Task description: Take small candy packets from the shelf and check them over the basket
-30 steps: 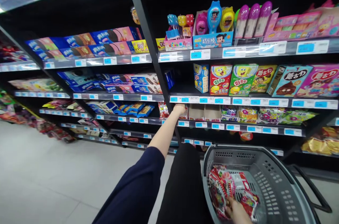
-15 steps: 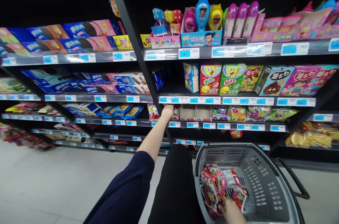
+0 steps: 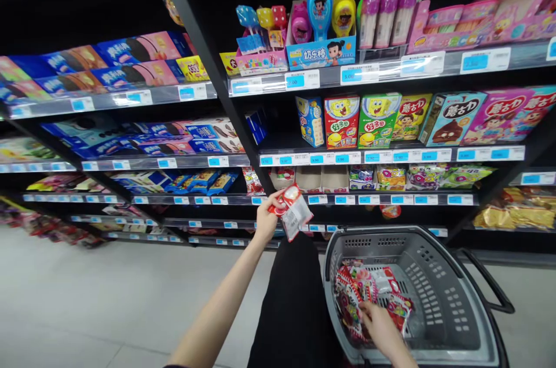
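Note:
Out in front of the shelves, my left hand pinches a small red-and-white candy packet by one corner, its printed silver-white side showing. Inside the grey shopping basket at lower right is my right hand. Its fingers are closed at the edge of a red candy bag, among several red and white packets on the basket floor. The fingertips there are partly hidden. Behind my left hand, a cardboard display box on a low shelf has red packets in it.
Snack boxes and toy candies fill the shelves above. Candy bags sit right of the cardboard boxes, and blue biscuit packs stand left of a dark upright. The basket's black handle sticks out right. My knee is between my arms.
My left hand has come back from the low shelf, bringing out a red-and-white candy packet. My right hand stays in the basket, at the red bag. The view has shifted slightly.

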`<state>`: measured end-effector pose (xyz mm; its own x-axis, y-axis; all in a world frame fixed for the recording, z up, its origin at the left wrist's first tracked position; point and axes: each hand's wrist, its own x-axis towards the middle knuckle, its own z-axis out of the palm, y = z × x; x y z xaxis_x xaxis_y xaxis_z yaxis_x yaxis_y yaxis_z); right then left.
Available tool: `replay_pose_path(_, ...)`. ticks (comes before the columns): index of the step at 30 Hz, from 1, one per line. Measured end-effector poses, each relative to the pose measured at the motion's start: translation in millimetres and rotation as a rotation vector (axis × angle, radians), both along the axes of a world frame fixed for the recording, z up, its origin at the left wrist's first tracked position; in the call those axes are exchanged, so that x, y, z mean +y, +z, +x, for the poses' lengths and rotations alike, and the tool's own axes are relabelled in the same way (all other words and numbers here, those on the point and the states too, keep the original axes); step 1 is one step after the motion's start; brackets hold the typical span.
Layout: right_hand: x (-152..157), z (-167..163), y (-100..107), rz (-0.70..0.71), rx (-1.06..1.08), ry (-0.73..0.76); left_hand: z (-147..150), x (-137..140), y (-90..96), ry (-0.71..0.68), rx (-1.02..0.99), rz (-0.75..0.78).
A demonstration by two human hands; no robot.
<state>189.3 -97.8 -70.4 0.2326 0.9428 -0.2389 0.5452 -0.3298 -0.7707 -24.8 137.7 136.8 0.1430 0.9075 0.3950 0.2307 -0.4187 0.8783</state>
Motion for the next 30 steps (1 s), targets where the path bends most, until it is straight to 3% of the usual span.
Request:
replay_pose_path(4,10,0,42,0.187,0.567,-0.169,32,-54,0.9,-0.278,-0.279,-0.524)
replay_pose_path(7,4,-2,80,0.275,1.025,-0.224,62,-95,-15.7,-0.458,-0.380,-0.821)
replay_pose_path(9,-4,-5,98,0.296,1.151,-0.216,82,-118,-31.5,-0.515,-0.441,-0.966)
replay_pose_path(13,-18,-8,108,0.259,1.117,-0.374,103,-145,-58.6,-0.443,-0.583,-1.098)
replay_pose_path(17,-16,-14,100,0.386,1.132,-0.672,96,-156,-74.3,-0.681,-0.713,-1.298)
replay_pose_path(19,-12,-19,98,0.465,1.147,-0.743,93,-163,-81.7,-0.754,-0.691,-1.305)
replay_pose_path(23,-9,-21,96,0.475,1.176,-0.674,101,-171,-95.3,-0.721,-0.659,-1.161)
replay_pose_path(27,-11,-1,89,0.436,1.030,-0.648,101,-157,-94.2,-0.675,-0.614,-1.224)
replay_pose_path(30,-15,19,82,0.337,0.848,-0.405,92,-143,-82.4,-0.776,-0.512,-1.214)
